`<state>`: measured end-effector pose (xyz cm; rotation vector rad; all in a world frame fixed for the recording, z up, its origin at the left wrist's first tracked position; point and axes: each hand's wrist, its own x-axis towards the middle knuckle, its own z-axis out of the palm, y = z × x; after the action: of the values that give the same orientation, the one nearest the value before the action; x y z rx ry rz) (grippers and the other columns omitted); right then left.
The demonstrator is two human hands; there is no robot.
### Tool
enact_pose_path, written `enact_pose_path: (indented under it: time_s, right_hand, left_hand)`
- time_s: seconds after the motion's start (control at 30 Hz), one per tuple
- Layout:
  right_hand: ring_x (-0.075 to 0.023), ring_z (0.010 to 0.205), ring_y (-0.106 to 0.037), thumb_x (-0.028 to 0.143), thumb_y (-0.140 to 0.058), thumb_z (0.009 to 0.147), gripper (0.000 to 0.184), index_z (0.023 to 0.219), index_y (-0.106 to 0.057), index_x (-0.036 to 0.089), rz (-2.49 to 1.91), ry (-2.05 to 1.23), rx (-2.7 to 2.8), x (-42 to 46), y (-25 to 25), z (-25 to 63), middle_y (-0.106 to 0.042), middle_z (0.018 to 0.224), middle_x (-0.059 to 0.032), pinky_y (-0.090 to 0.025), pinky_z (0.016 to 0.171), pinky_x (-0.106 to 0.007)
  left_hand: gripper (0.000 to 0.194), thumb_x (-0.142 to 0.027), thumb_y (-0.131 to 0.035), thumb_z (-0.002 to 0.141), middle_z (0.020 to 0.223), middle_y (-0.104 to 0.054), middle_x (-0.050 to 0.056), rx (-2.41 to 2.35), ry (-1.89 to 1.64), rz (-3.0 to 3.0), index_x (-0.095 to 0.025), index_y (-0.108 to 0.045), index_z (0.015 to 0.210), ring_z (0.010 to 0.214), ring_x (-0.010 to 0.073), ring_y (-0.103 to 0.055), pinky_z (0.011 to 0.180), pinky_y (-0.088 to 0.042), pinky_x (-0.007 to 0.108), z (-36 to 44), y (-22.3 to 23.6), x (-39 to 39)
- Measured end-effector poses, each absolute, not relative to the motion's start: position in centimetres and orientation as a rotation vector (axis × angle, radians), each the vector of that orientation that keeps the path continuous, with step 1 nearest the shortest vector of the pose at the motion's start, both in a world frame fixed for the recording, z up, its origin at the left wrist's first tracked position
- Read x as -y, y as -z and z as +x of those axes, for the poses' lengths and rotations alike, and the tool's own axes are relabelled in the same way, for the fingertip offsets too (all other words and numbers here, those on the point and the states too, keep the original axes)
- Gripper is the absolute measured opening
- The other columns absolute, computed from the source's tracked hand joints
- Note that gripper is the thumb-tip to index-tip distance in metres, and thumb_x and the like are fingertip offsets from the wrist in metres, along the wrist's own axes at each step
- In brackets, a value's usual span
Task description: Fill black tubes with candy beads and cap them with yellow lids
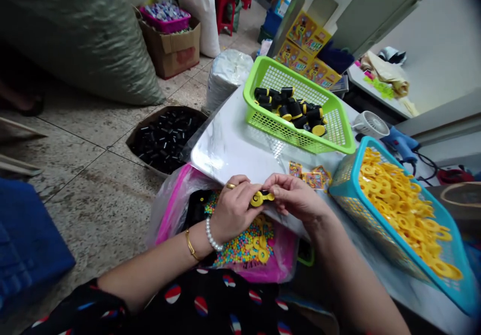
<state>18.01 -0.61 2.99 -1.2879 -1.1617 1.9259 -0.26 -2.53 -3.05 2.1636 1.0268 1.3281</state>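
Over a pink tub (173,194), my left hand (235,209) is closed around a small yellow plastic piece (257,199) with a round ringed end and a narrow tail. Something dark shows beside that piece, partly hidden by my fingers. My right hand (296,194) pinches at the tail end, its thumb and fingertips close together. Below my hands, the tub holds many small colourful beads (240,247) and a few yellow ringed pieces (261,244). Small printed cards (313,179) lie on the white table (221,149) just beyond my right hand.
A green basket (296,137) of black-and-yellow cylinders stands on the table. To the right is a blue basket (379,239) full of yellow ringed pieces. A container of black cylinders (165,137) sits on the floor at left, with a blue crate (33,244) nearer and large sacks (75,39) behind.
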Motion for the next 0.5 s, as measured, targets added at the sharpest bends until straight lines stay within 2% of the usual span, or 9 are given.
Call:
enact_pose_path:
  time_s: [0.13,0.23,0.33,0.4,0.47,0.5]
  right_hand:
    - [-0.0047,0.046,-0.034,0.032,-0.079,0.073,0.036,0.099,-0.057,0.019,-1.385,-1.819,1.502,0.0,-4.0,17.6,-0.042,0.054,0.0109,-0.026,0.042,-0.016]
    - [-0.0069,0.050,-0.040,0.038,-0.071,0.080,0.034,0.105,-0.056,0.019,-1.382,-1.798,1.558,0.4,-4.8,17.3,-0.046,0.060,0.0084,-0.034,0.048,-0.019]
    - [-0.0104,0.063,-0.052,0.034,-0.077,0.074,0.042,0.109,-0.057,0.021,-1.454,-1.591,1.608,1.9,-5.1,16.8,-0.056,0.074,0.0030,-0.043,0.058,-0.023]
    - [-0.0107,0.065,-0.053,0.028,-0.079,0.071,0.036,0.101,-0.061,0.020,-1.608,-1.297,1.651,3.4,-4.9,16.4,-0.059,0.076,0.0017,-0.043,0.060,-0.023]
    - [-0.0095,0.059,-0.051,0.028,-0.075,0.076,0.019,0.085,-0.061,0.019,-1.720,-1.086,1.581,4.6,-4.4,16.1,-0.058,0.070,0.0018,-0.041,0.056,-0.022]
    - [-0.0089,0.056,-0.049,0.029,-0.072,0.079,0.017,0.078,-0.060,0.018,-1.738,-1.045,1.507,5.0,-4.1,16.0,-0.057,0.065,0.0022,-0.039,0.054,-0.022]
  left_hand:
    - [0.015,-0.025,-0.060,0.086,0.088,-0.065,0.006,-0.992,-1.192,2.188,-0.016,-0.061,0.098,0.089,0.0218,-0.057,0.088,-0.045,0.040,-0.3,2.7,2.4]
    - [0.014,-0.024,-0.062,0.080,0.084,-0.062,0.006,-1.029,-1.145,2.191,-0.015,-0.061,0.090,0.087,0.0229,-0.056,0.085,-0.045,0.039,-0.4,2.4,2.2]
    - [0.018,-0.031,-0.063,0.079,0.078,-0.060,0.007,-1.111,-1.109,2.203,-0.014,-0.059,0.083,0.084,0.0245,-0.054,0.080,-0.045,0.039,-0.5,1.8,1.9]
    - [0.016,-0.030,-0.063,0.079,0.077,-0.060,0.007,-1.159,-1.076,2.206,-0.014,-0.059,0.082,0.083,0.0247,-0.053,0.079,-0.045,0.039,-0.5,1.4,1.7]
    - [0.014,-0.025,-0.063,0.077,0.079,-0.061,0.006,-1.160,-1.077,2.197,-0.014,-0.060,0.086,0.082,0.0236,-0.053,0.081,-0.044,0.038,-0.4,1.1,1.5]
    - [0.015,-0.025,-0.063,0.077,0.079,-0.062,0.006,-1.153,-1.094,2.186,-0.014,-0.061,0.087,0.081,0.0229,-0.053,0.081,-0.044,0.038,-0.4,1.1,1.5]
